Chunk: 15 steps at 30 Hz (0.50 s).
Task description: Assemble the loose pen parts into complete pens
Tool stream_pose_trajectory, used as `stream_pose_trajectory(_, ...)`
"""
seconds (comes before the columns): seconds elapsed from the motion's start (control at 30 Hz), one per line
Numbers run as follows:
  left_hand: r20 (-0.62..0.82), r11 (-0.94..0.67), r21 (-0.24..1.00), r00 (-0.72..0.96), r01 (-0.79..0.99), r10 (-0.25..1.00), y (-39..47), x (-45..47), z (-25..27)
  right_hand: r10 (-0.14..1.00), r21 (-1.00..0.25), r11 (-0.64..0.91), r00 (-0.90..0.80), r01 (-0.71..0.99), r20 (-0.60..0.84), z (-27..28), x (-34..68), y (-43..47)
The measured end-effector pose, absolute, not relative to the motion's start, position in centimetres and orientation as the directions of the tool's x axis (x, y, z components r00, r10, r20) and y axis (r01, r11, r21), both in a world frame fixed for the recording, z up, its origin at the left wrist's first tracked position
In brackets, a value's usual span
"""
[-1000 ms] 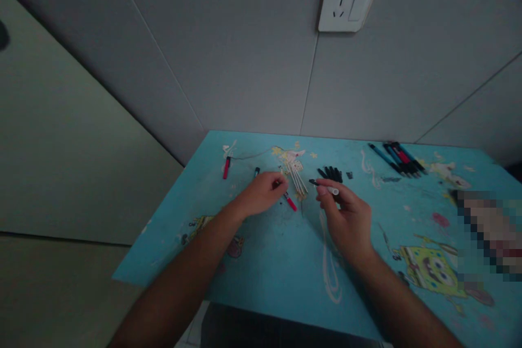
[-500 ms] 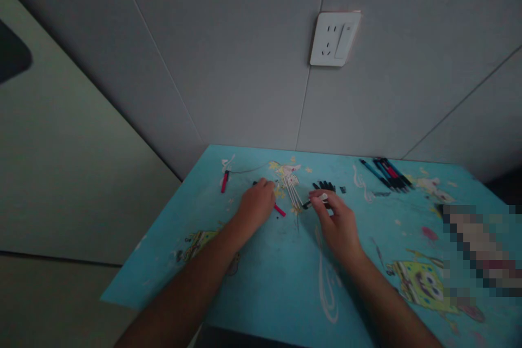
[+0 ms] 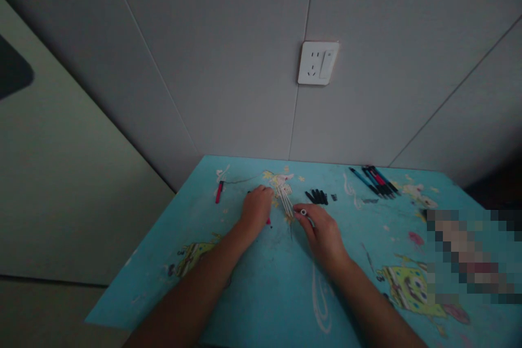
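My left hand (image 3: 256, 210) is low over the table with its fingers curled down. A red pen barrel (image 3: 268, 221) pokes out beneath it; what the fingertips hold, if anything, is hidden. My right hand (image 3: 320, 225) is closed in a pinch around a slim pen part (image 3: 304, 212) with a pale round end pointing up towards me. Between the hands lie several thin white pen refills (image 3: 285, 199) side by side. Just beyond my right hand is a bunch of short black pen grips (image 3: 317, 197). A red and black pen piece (image 3: 219, 192) rests farther left.
Several blue, black and red pens (image 3: 377, 180) lie at the back right of the blue cartoon-print table (image 3: 261, 293). A small dark piece (image 3: 334, 197) sits beside the black grips. A wall with a socket (image 3: 318, 63) stands behind. A blurred patch covers the right side.
The view has tilted up and shifted slightly right. My right hand has turned the pen part, so its round end now faces me. Less of the red barrel shows under my left hand.
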<state>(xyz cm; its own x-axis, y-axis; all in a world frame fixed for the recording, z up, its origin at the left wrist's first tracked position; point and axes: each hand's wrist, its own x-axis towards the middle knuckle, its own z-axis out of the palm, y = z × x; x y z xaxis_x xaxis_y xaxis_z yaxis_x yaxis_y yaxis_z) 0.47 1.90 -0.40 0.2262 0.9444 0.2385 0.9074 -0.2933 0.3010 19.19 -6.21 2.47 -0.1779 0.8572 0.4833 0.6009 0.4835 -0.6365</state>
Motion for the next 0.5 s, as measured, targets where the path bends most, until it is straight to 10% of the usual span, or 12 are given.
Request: stream_pose_trajectory(0.5, 0.529, -0.679, 0.647, 0.437, 0.348, 0.728, -2.8, 1.7, 2.3, 0.897, -0.495, 0.415, -0.251, 0.763, 0.365, 3.0, 20.3, -6.2)
